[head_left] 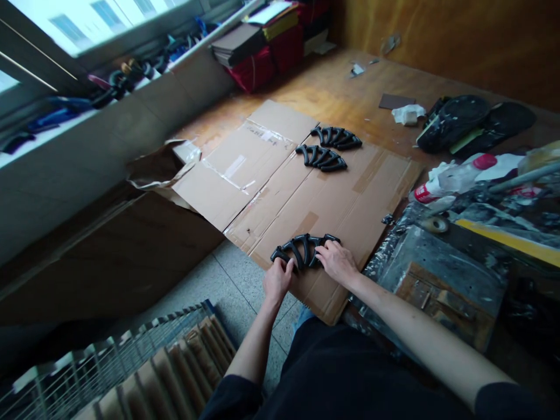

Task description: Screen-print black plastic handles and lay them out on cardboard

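A fanned row of several black curved pieces [301,249], shaped like small handles, lies on the flattened cardboard [336,204] near its front edge. At the left end of that row, my left hand [279,280] has its fingers closed on the outermost piece. My right hand [336,262] grips the piece at the other end, fingers bent over it. Farther back on the same cardboard lie two more fans of black curved pieces, a nearer one [321,158] and a farther one [336,137].
To the right are a plastic bottle [459,178], dark slippers [466,119] and a stained metal plate [450,283]. Red bundles [251,67] stand at the back by the windowsill. A wire rack [109,364] holding brown boards is at lower left. An open bag [160,166] sits beside the cardboard.
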Available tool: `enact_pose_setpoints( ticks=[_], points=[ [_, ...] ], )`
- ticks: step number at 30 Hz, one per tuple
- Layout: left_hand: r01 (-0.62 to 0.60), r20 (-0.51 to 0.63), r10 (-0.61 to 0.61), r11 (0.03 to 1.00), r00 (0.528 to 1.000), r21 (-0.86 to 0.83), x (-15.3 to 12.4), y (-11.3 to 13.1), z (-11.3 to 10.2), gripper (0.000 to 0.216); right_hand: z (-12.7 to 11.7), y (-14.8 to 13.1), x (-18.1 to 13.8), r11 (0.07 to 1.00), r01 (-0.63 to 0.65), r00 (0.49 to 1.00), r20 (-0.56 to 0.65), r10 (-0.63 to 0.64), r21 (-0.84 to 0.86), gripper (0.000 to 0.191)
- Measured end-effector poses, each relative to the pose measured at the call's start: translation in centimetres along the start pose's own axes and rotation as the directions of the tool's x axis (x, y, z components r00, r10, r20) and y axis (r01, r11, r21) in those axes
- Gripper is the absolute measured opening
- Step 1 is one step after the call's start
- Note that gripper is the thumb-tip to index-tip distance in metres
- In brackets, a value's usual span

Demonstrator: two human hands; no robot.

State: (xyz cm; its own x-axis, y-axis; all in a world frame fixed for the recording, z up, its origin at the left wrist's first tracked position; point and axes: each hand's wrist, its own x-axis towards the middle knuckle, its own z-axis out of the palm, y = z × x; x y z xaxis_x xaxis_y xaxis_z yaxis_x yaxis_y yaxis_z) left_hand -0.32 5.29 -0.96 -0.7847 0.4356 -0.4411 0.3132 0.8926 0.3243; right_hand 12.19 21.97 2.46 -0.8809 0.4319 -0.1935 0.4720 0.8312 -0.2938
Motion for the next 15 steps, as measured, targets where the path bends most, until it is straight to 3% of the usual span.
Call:
enact_pose_setpoints(
  ticks=[4, 8, 12, 15],
  points=[
    [-0.113, -0.14, 0.088, 0.978, 0.986, -0.178, -1.0, 0.6, 0.7, 0.039, 0.1, -1.9, 2.0, 0.991, 0.13, 0.99, 0.053, -0.13, 0.003, 0.031],
    [-0.185, -0.106, 0.174, 0.978, 0.979, -0.101, -1.1, 1.1, 1.0, 0.038, 0.5, -3.7, 3.6, 0.998, 0.061, 0.986, 0.155, -0.061, 0.004, 0.034],
    [-0.164, -0.099, 0.158, 0.984, 0.983, -0.067, -1.0, 1.3, 1.0, 0.039, -0.9, -3.0, 4.0, 1.0, 0.028, 0.999, 0.025, -0.028, -0.003, 0.037],
    [-0.144, -0.094, 0.14, 0.989, 0.986, -0.038, -1.0, 1.7, 1.0, 0.043, -2.3, 0.9, 3.8, 0.993, -0.117, 0.984, -0.136, 0.113, -0.022, 0.038]
  ],
)
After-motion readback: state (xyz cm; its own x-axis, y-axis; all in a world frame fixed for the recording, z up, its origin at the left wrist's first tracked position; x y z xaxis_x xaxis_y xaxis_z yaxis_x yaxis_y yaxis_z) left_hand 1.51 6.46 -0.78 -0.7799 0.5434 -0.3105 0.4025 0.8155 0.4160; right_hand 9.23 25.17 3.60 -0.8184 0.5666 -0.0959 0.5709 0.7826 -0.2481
